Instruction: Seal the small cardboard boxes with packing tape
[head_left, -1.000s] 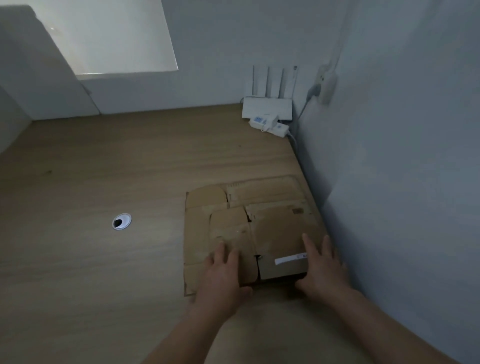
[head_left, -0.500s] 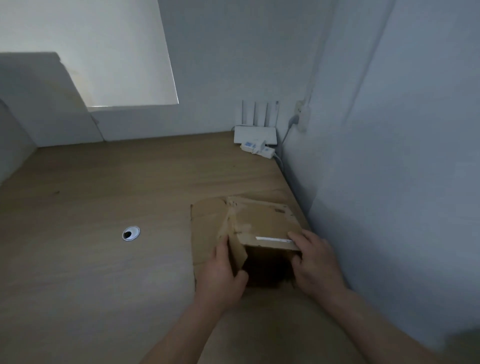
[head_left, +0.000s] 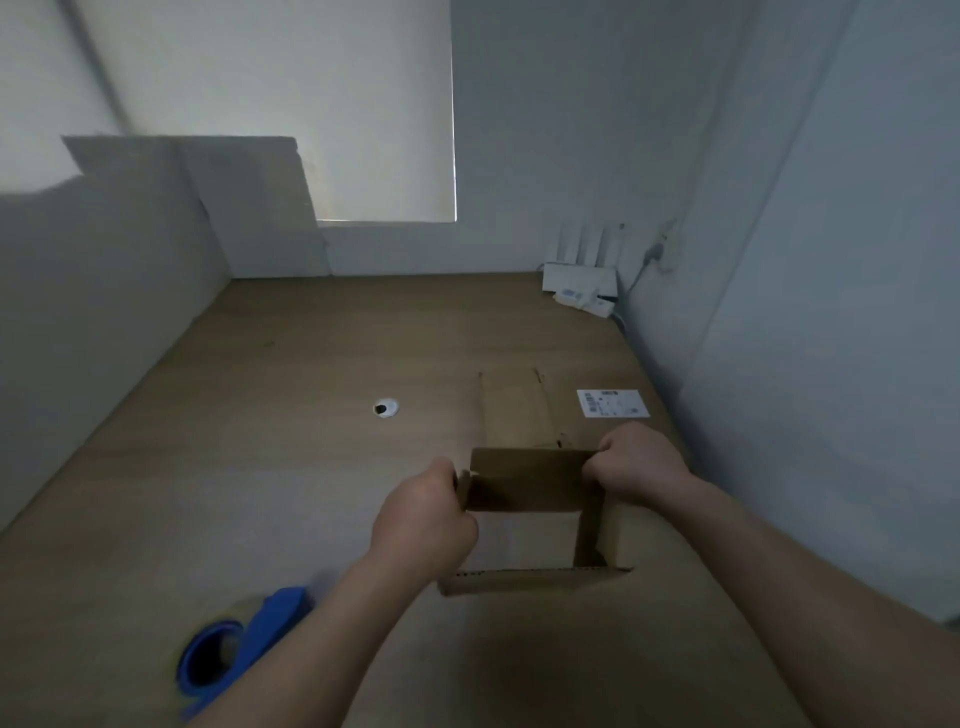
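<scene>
A small brown cardboard box (head_left: 530, 480) is held up over the wooden table, opened into a square tube so that I look through it. My left hand (head_left: 423, 519) grips its left edge with curled fingers. My right hand (head_left: 636, 460) grips its upper right corner. A flattened cardboard piece (head_left: 514, 408) with a white label (head_left: 613, 402) lies on the table just beyond the box. A blue tape dispenser (head_left: 236, 644) with a roll of packing tape lies at the near left, partly behind my left forearm.
The wooden table (head_left: 311, 467) sits in a corner, with white walls at the left, back and right. A round cable hole (head_left: 385, 408) is in the middle. A white router (head_left: 579, 278) and a plugged cable stand at the back right.
Both hands lifted the top flattened box off the stack and pulled it open into a tube. The camera tilted, bringing the tape dispenser into view.
</scene>
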